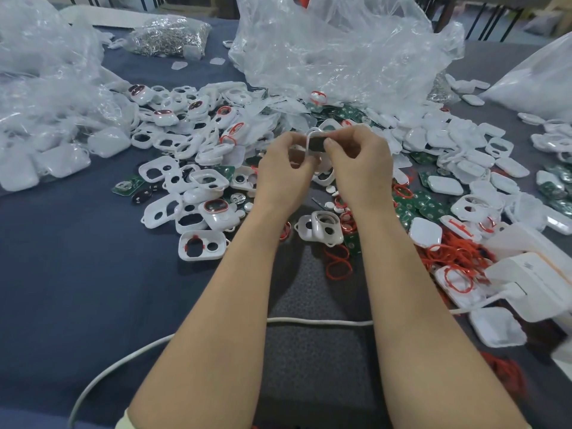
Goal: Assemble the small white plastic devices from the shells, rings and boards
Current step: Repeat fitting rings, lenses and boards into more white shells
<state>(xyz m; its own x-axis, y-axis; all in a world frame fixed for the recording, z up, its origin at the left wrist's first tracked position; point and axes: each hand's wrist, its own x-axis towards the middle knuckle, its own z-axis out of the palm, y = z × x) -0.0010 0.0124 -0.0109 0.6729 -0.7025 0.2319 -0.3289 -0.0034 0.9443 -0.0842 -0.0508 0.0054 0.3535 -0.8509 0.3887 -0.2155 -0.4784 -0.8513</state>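
My left hand (283,168) and my right hand (360,164) meet above the middle of the table and together pinch one small white shell (311,138) with a dark part set in it. The shell stands on edge between my fingertips. Below my wrists lie two white shells with holes (322,229). Loose red rings (339,266) lie beside them. Green boards (425,209) are scattered to the right, and one more green board (127,187) lies to the left. White shells with cut-outs (201,246) spread over the left of the pile.
Large crumpled clear plastic bags (340,48) fill the back and the left (40,72). A bag of small metal parts (168,35) sits at the far back. A white cable (309,321) crosses under my forearms. A white box-like device (532,280) stands at the right edge.
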